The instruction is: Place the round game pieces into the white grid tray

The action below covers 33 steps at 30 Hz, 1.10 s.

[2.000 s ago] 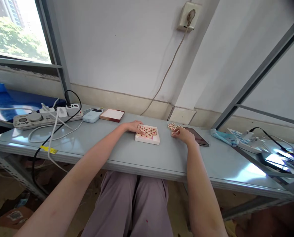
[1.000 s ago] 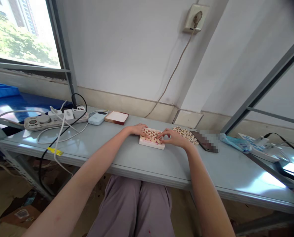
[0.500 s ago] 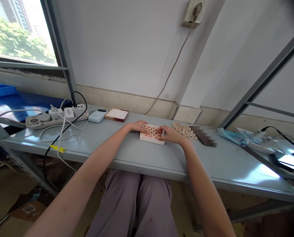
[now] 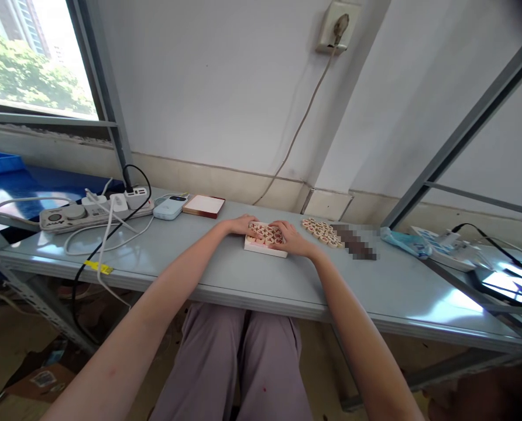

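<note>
"Where are the hands?"

"The left hand and right hand sit over wooden Chinese chess pieces, packed in a white tray on the worktop. The fingers lie together across the pieces from both sides; I can't tell whether they grip or just rest."

"What could go wrong?"

"Pressing from either side could ride pieces up over the tray's edge. Just beyond the right hand, loose pieces lie beside a pixelated phone; a brushing wrist could scatter them."

"Further off?"

"The power strip and its cables lie well left, so snagging them seems unlikely."
</note>
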Available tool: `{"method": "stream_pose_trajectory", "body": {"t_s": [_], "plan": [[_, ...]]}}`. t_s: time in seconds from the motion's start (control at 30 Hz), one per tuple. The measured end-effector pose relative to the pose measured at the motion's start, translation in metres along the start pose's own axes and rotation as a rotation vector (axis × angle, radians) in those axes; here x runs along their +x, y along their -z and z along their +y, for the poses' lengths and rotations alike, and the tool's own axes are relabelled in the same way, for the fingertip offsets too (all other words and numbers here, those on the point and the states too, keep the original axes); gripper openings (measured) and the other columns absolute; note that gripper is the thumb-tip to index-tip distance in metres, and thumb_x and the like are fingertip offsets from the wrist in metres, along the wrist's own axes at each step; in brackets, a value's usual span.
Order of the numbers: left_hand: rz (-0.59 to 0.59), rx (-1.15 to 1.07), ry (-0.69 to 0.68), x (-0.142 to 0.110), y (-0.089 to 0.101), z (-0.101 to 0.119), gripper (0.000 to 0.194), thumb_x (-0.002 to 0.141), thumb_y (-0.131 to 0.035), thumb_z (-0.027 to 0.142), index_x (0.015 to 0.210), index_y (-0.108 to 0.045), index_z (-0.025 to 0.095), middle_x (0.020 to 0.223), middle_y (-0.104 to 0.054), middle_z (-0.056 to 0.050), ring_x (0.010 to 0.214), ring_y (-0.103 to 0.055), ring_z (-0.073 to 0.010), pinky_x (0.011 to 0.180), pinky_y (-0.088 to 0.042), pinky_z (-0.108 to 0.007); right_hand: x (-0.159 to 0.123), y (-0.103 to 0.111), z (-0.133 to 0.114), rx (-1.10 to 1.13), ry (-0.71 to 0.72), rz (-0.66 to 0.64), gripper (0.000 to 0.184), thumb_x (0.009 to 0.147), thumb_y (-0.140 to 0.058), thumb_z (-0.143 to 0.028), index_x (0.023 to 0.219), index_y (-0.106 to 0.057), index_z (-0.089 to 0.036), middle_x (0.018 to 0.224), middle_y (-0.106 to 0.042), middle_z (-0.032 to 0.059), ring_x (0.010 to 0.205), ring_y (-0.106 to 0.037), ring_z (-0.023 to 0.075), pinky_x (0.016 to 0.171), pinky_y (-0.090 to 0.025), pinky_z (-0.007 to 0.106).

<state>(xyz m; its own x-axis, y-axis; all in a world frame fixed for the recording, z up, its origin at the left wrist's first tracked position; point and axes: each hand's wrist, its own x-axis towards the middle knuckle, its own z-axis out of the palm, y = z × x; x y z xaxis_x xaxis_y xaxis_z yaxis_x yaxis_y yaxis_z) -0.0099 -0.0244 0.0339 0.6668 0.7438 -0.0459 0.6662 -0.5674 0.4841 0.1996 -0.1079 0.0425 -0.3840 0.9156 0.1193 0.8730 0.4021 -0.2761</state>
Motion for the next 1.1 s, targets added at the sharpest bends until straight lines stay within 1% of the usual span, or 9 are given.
{"method": "stream_pose_trajectory", "body": {"t_s": [0.1, 0.2, 0.3, 0.5, 0.6, 0.7, 0.77, 0.9, 1.1], "plan": [[0.029, -0.015, -0.016, 0.001, -0.002, -0.002, 0.081, 0.061, -0.054, 0.065, 0.127, -0.042, 0.019, 0.133, -0.043, -0.01, 0.12, -0.04, -0.0248, 0.097, -0.034, -0.031, -0.001, 0.003, 0.005, -0.005, -0.03, -0.02, 0.069, 0.072, -0.058, -0.047, 0.132, -0.033, -0.025, 0.139, -0.028, 0.0101, 0.128, -0.024, 0.0282, 0.1, -0.026, 0.041], [0.144, -0.079, -0.066, 0.007, -0.007, -0.008, 0.067, 0.069, -0.047, 0.063, 0.117, -0.052, 0.017, 0.123, -0.053, -0.009, 0.112, -0.048, -0.0231, 0.093, -0.037, -0.029, -0.001, 0.005, 0.009, -0.052, -0.066, -0.035, 0.076, 0.07, -0.059, -0.048, 0.136, -0.03, -0.024, 0.143, -0.023, 0.0112, 0.132, -0.018, 0.0294, 0.102, -0.021, 0.044], [0.255, -0.109, -0.071, 0.015, -0.014, -0.017, 0.053, 0.075, -0.043, 0.057, 0.104, -0.06, 0.016, 0.113, -0.06, -0.007, 0.104, -0.053, -0.0222, 0.09, -0.04, -0.029, -0.002, 0.005, 0.01, -0.043, -0.076, -0.061, 0.077, 0.072, -0.057, -0.049, 0.138, -0.026, -0.024, 0.146, -0.019, 0.0104, 0.134, -0.014, 0.0273, 0.104, -0.02, 0.043], [0.335, -0.072, -0.05, 0.015, -0.016, -0.016, 0.037, 0.078, -0.042, 0.041, 0.099, -0.064, 0.018, 0.108, -0.063, -0.005, 0.097, -0.055, -0.0204, 0.087, -0.042, -0.03, -0.004, 0.013, 0.013, -0.046, -0.108, -0.044, 0.081, 0.069, -0.056, -0.058, 0.138, -0.027, -0.026, 0.148, -0.017, 0.0085, 0.135, -0.011, 0.0294, 0.105, -0.018, 0.05], [0.365, 0.046, 0.036, 0.009, -0.012, -0.013, 0.039, 0.077, -0.044, 0.045, 0.098, -0.065, 0.019, 0.107, -0.062, -0.007, 0.095, -0.055, -0.0222, 0.084, -0.042, -0.031, -0.005, 0.016, 0.024, 0.011, -0.142, 0.155, 0.066, 0.079, -0.042, -0.059, 0.137, -0.03, -0.028, 0.145, -0.026, 0.0072, 0.132, -0.023, 0.0261, 0.105, -0.02, 0.048], [0.322, 0.053, 0.077, 0.005, -0.008, -0.014, 0.042, 0.076, -0.044, 0.049, 0.103, -0.062, 0.021, 0.101, -0.064, -0.006, 0.091, -0.057, -0.022, 0.078, -0.043, -0.03, -0.006, 0.009, 0.04, -0.15, -0.46, 0.385, 0.052, 0.086, -0.033, -0.052, 0.127, -0.046, -0.023, 0.136, -0.04, 0.0137, 0.129, -0.025, 0.0326, 0.101, -0.012, 0.061], [0.306, 0.029, 0.068, 0.004, -0.007, -0.016, 0.043, 0.076, -0.043, 0.05, 0.103, -0.062, 0.022, 0.101, -0.064, -0.005, 0.091, -0.057, -0.0217, 0.077, -0.043, -0.029, -0.006, -0.001, 0.048, -0.319, -0.606, 0.391, 0.048, 0.085, -0.039, -0.046, 0.121, -0.053, -0.016, 0.132, -0.043, 0.0199, 0.13, -0.021, 0.0372, 0.097, -0.001, 0.067], [0.319, 0.002, 0.066, 0.005, -0.009, -0.017, 0.041, 0.076, -0.043, 0.049, 0.1, -0.062, 0.022, 0.103, -0.064, -0.005, 0.093, -0.056, -0.0214, 0.079, -0.042, -0.029, -0.005, -0.013, 0.055, -0.445, -0.593, 0.314, 0.041, 0.083, -0.044, -0.034, 0.116, -0.057, -0.013, 0.129, -0.045, 0.0215, 0.129, -0.021, 0.0371, 0.096, 0.009, 0.067], [0.36, 0.039, 0.104, 0.002, -0.009, -0.011, 0.039, 0.077, -0.043, 0.049, 0.097, -0.064, 0.023, 0.101, -0.064, -0.006, 0.094, -0.056, -0.024, 0.077, -0.042, -0.032, -0.002, -0.007, 0.052, -0.44, -0.507, 0.294, 0.026, 0.078, -0.048, -0.02, 0.101, -0.061, -0.016, 0.102, -0.062, 0.0184, 0.113, -0.044, 0.0373, 0.093, 0.004, 0.07]]}}
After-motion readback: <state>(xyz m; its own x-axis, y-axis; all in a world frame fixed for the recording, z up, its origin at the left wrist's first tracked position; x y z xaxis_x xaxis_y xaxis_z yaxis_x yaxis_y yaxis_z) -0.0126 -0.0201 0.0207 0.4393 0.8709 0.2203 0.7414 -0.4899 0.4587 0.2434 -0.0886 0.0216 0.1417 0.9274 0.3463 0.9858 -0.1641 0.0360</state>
